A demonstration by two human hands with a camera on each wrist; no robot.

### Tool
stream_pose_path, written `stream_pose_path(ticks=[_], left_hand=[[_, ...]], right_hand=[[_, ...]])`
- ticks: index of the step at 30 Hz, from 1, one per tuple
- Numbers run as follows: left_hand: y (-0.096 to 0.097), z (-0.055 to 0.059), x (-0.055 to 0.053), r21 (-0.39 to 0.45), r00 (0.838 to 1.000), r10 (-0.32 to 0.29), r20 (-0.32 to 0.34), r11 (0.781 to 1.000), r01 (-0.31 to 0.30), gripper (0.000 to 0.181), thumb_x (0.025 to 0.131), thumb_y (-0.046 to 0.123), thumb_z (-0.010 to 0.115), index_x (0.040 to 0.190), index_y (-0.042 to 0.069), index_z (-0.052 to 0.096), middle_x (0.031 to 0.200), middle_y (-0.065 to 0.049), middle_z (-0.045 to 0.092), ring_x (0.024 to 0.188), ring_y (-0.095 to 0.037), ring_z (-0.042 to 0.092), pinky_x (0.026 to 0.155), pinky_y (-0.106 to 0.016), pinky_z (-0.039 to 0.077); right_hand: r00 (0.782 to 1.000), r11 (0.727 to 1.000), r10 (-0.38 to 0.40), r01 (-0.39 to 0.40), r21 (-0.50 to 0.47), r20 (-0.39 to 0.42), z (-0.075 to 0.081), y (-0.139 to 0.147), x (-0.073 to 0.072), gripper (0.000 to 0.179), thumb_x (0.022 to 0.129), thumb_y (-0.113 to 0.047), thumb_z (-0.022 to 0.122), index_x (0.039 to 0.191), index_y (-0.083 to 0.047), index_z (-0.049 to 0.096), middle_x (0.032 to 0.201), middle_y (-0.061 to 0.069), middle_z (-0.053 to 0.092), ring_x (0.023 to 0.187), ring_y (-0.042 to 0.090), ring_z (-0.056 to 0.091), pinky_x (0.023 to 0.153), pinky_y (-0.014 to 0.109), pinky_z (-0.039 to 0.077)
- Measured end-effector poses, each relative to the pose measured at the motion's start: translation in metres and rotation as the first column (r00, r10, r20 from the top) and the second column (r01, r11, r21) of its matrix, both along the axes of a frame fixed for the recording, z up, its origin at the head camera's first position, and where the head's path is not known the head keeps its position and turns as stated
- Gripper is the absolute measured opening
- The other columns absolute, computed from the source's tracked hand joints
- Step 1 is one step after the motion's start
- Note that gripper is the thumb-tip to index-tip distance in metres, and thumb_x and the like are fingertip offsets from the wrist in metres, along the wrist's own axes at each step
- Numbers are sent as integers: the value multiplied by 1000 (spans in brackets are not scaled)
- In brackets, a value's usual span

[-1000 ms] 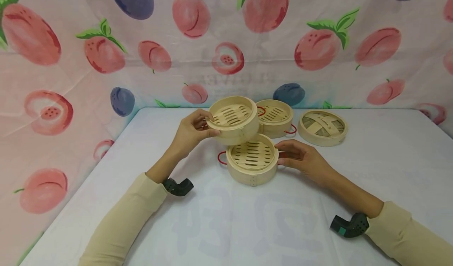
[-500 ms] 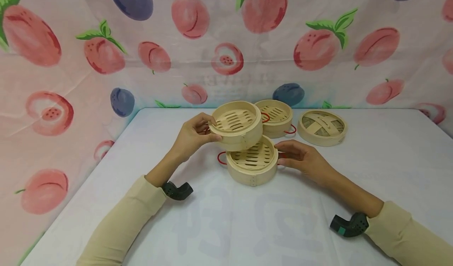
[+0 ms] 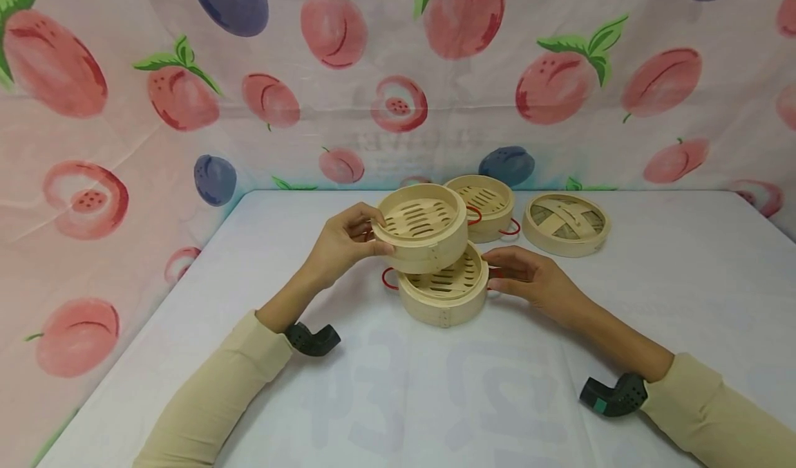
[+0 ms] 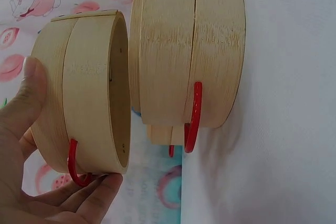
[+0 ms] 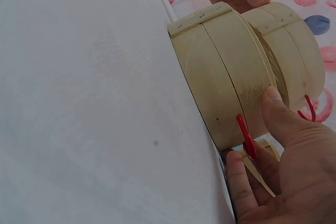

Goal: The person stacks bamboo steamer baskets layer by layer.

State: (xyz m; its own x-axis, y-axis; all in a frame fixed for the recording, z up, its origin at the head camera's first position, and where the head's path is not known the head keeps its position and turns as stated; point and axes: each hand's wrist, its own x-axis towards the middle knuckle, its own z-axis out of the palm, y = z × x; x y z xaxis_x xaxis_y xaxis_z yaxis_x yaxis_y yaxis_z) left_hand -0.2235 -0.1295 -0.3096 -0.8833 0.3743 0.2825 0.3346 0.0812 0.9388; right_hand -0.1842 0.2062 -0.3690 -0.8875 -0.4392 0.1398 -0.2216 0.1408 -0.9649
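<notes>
My left hand (image 3: pixel 338 243) holds a round bamboo steamer basket (image 3: pixel 435 254) by its left side, thumb on the outer wall. This basket is raised and slightly tilted, overlapping the back left of a second steamer basket (image 3: pixel 444 310) on the table. In the left wrist view a gap shows between the held basket (image 4: pixel 86 93) and the lower basket (image 4: pixel 168 51). At the lower basket's right side, my right hand (image 3: pixel 537 281) grips the wall. The right wrist view has its thumb at the rim and fingers near the red handle (image 5: pixel 245 137).
Behind the two stands a third steamer basket (image 3: pixel 488 226) with red handles. To its right lies a woven bamboo lid (image 3: pixel 569 229). A white cloth covers the table (image 3: pixel 398 399), and a fruit-print curtain (image 3: pixel 460 95) hangs at the back.
My left hand has brought its basket down, to the right and toward me, further over the lower basket. The right hand and the lower basket stay in place.
</notes>
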Motion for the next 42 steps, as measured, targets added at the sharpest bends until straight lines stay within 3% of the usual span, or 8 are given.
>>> stream_pose_path(ticks=[42], left_hand=[[11, -7, 7, -30, 998, -48, 43, 998, 50, 36, 72, -2, 81, 101, 0, 59, 105, -13, 61, 96, -21, 60, 86, -31, 51]], right_hand=[[1000, 1000, -7, 7, -1, -3, 1, 0, 1, 47, 89, -10, 69, 132, -5, 52, 129, 11, 57, 117, 20, 56, 88, 31, 50]])
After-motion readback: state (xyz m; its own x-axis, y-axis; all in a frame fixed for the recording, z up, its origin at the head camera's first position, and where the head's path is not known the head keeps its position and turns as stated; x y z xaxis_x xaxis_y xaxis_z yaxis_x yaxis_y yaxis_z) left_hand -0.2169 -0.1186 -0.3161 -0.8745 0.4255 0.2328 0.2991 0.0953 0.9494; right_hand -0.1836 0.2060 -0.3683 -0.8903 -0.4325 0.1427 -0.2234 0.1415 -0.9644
